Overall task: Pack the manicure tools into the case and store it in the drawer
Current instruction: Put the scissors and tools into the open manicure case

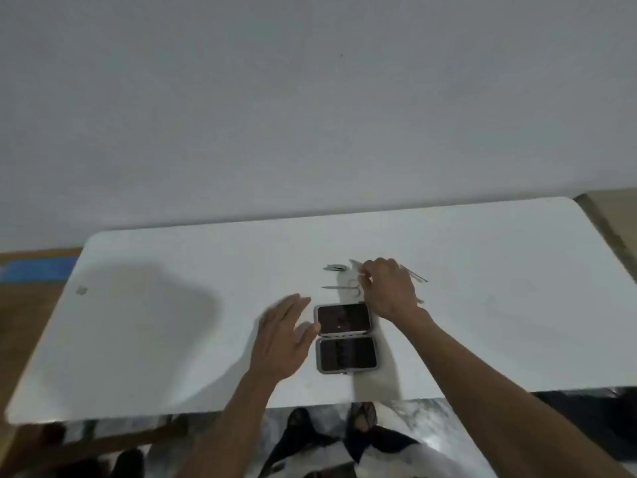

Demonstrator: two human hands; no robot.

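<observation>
Left hand [284, 334] flat, right hand [389, 288] seemingly pinching

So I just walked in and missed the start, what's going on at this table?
A person is packing small metal manicure tools into a dark grey-rimmed case that lies open on the white table. The right hand reaches past the case and pinches at the tools; whether one is in its grip is too blurred to tell. A nail clipper and small scissors lie on the table. The left hand is open beside the case. No drawer is in view.
</observation>
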